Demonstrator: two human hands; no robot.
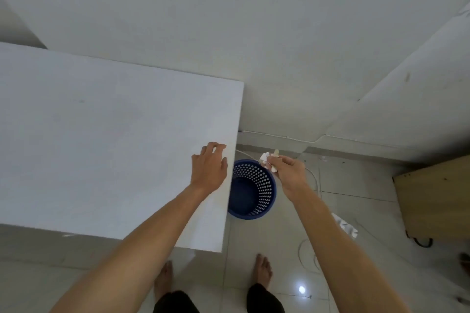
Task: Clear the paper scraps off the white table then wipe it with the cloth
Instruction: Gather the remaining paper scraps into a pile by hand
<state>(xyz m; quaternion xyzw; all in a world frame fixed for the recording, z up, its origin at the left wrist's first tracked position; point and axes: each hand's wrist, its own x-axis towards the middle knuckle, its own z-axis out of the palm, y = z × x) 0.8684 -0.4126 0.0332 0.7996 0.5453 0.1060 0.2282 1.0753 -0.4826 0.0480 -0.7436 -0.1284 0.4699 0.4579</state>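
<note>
Bare feet [263,270] are seen below both hands; paper scraps [267,160] are pinched by the right hand [288,173] above a blue basket [264,190], while the left hand [209,168] is rested, fingers spread, on the tabletop [101,147].

Crumpled white paper scraps [267,161] pinched above the blue basket [251,189], beside the white table [101,134].

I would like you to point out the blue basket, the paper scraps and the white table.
blue basket [264,185]: head view, on its perforated inner wall.
paper scraps [265,159]: head view, on the crumpled wad at the right hand's fingertips.
white table [114,147]: head view, on bare tabletop.
</note>
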